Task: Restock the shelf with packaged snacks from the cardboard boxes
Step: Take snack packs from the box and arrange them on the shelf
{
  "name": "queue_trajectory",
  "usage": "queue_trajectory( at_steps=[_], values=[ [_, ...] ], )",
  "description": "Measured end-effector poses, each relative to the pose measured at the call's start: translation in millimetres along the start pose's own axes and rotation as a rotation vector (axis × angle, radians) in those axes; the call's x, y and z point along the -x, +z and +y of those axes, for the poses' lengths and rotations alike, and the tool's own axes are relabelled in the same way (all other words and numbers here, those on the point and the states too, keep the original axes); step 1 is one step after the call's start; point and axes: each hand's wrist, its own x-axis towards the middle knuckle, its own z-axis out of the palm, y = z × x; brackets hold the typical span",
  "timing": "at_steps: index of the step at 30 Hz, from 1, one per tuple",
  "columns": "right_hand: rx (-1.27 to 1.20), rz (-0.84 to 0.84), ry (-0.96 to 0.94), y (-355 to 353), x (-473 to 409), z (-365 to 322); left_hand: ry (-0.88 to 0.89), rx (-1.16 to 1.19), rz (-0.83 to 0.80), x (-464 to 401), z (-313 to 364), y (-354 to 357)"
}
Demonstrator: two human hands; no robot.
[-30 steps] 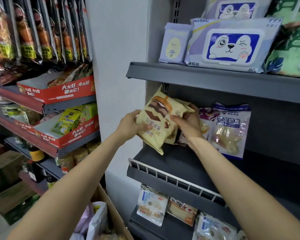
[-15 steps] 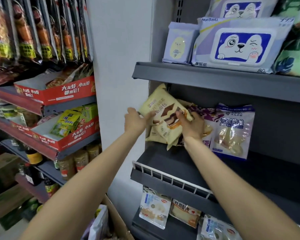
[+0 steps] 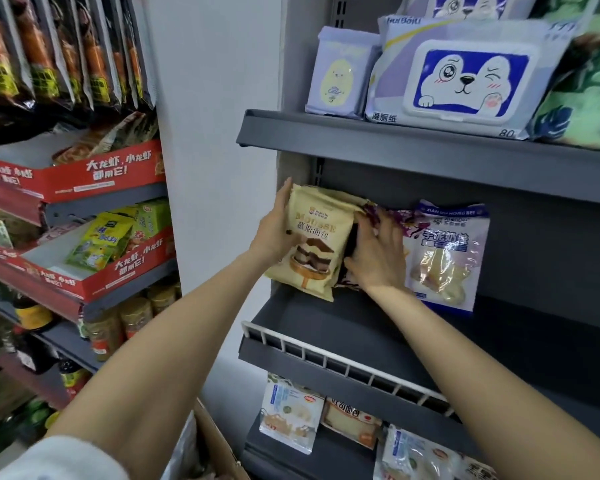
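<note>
A cream mousse-bread packet (image 3: 314,242) stands nearly upright at the left end of the grey middle shelf (image 3: 343,320). My left hand (image 3: 276,230) grips its left edge, thumb on the front. My right hand (image 3: 378,254) holds the packet's right edge and presses against a purple packet (image 3: 392,220) behind it. Further right stands a blue-and-clear snack packet (image 3: 447,258). A corner of the cardboard box (image 3: 215,441) shows at the bottom, below my left arm.
A white wire rail (image 3: 333,358) runs along the shelf's front edge. Wet-wipe packs (image 3: 465,77) fill the shelf above, and bread packets (image 3: 291,417) lie on the shelf below. On the left, another rack holds red display trays (image 3: 84,174), hanging sausage packs and jars.
The cream packet has turned from tilted to nearly upright and moved back against the shelf's left end. Both hands shifted with it, and the camera moved closer.
</note>
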Motion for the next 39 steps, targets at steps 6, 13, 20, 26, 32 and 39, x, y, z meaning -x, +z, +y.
queue_trajectory(
  at_steps=[6,13,20,26,32,39],
  values=[
    [0.119,-0.213,-0.069,3.1,-2.7,12.3,-0.055,-0.078,0.011,4.8,-10.1,23.6],
    [-0.075,-0.143,-0.088,-14.6,3.6,4.5,-0.086,-0.218,0.042,15.5,8.7,17.4],
    [-0.247,-0.276,-0.203,-31.4,33.6,-30.2,-0.114,-0.702,0.097,70.5,22.0,2.0],
    [-0.452,-0.416,-0.480,-22.5,98.8,-90.6,-0.318,-0.767,0.254,182.3,3.0,-47.6],
    [-0.547,-0.729,-0.658,19.2,207.6,-161.8,-0.691,-0.699,0.234,336.8,-65.5,-86.0],
    [-0.366,-1.071,-0.825,111.2,349.5,-247.4,-1.019,-0.572,0.211,506.4,-154.6,-132.5]
  ],
)
